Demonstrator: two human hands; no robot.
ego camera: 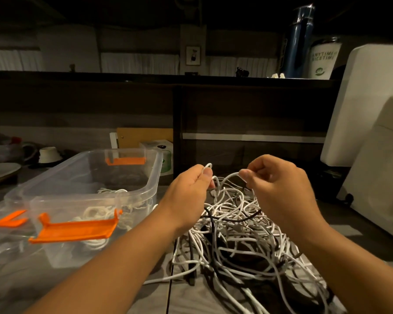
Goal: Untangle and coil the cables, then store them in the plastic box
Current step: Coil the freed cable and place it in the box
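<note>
grey wood-grain table | left: clear plastic box | centre: tangled cables | right: white appliance

One view is on record, taken from the person's head and facing forward and down across the table. It stands close to the work: both forearms enter from the bottom edge, the left hand and right hand sit near mid-frame, with the cable tangle directly below them and the plastic box at left. The wide lens bows the edges and takes in the dark shelf ledge beyond.
</note>
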